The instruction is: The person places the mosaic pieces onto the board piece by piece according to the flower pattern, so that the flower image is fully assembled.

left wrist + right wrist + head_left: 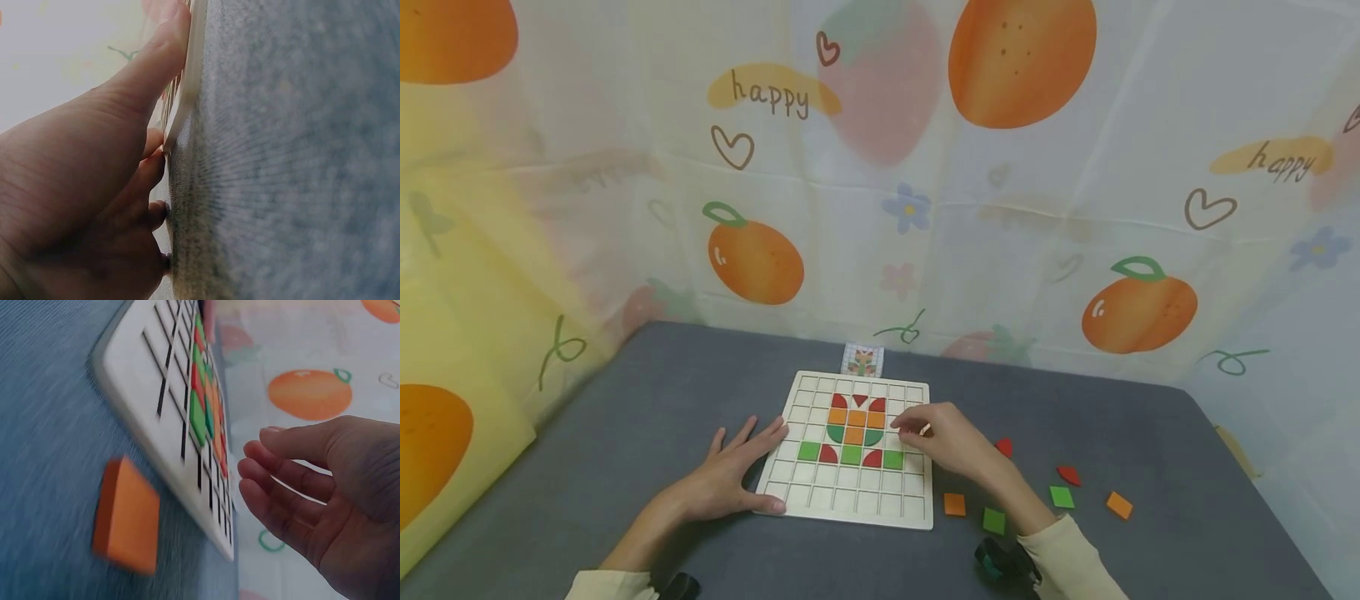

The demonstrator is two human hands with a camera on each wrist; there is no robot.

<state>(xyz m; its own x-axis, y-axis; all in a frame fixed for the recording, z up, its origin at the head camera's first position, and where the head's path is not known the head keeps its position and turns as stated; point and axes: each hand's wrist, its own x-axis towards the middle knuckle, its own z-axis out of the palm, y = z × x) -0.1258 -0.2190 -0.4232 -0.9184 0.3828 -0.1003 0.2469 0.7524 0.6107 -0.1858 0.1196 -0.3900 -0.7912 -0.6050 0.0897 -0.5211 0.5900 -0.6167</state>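
Observation:
A white gridded board [842, 498] lies on the grey table, bearing a pattern of red, orange and green tiles. My left hand [730, 475] rests at the board's left side with spread fingers; the thumb touches its lower left corner. Seen from the left wrist, the thumb [156, 56] lies along the board's edge. Over the right part of the board, beside the pattern, hovers my right hand [951, 437]. In the right wrist view its fingers [281, 512] are loosely bent and apart from the thumb, with nothing visible between them.
A small pattern card [862, 360] lies behind the board. Right of the board are an orange square tile [954, 504], a green square [994, 522], another green square [1062, 497], a red piece [1069, 475] and an orange square [1119, 505]. A printed cloth [1000, 275] hangs behind the table.

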